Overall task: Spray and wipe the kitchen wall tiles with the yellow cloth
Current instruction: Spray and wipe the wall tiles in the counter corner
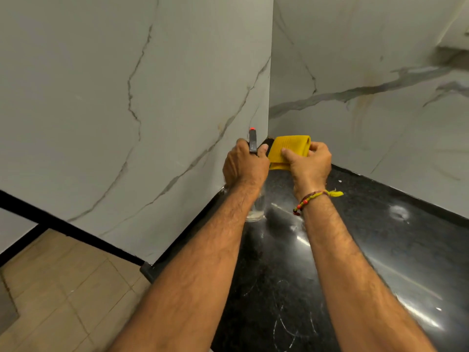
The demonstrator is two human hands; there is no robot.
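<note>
The folded yellow ribbed cloth [289, 151] is held up in front of the corner where the two walls meet, above the far end of the counter. It looks soft and light, a limp fabric folded into a thick pad; it should bend to the flat tile and would sag or unfold if held by one edge alone. The person's right hand [308, 162] pinches it, thumb on the near face and fingers curled round the right edge, which seems a sound hold: a grip across the folded stack keeps the layers together for wiping.

Just beside it, the left hand [245, 165] is wrapped round the neck of a clear plastic spray bottle with a dark head and orange nozzle tip [253, 144]. The nozzle points up and toward the left wall. The clear body shows below the wrist and appears nearly empty, so it is probably light; the plastic may be slick if wet, and the neck under the trigger is the natural place to grip.

The white marble-patterned wall tiles [114, 110] are glossy and rigid. The right-hand wall carries a faint yellowish streak [364, 102]. The polished black stone counter [355, 250] below shows pale smears and ring marks.
</note>
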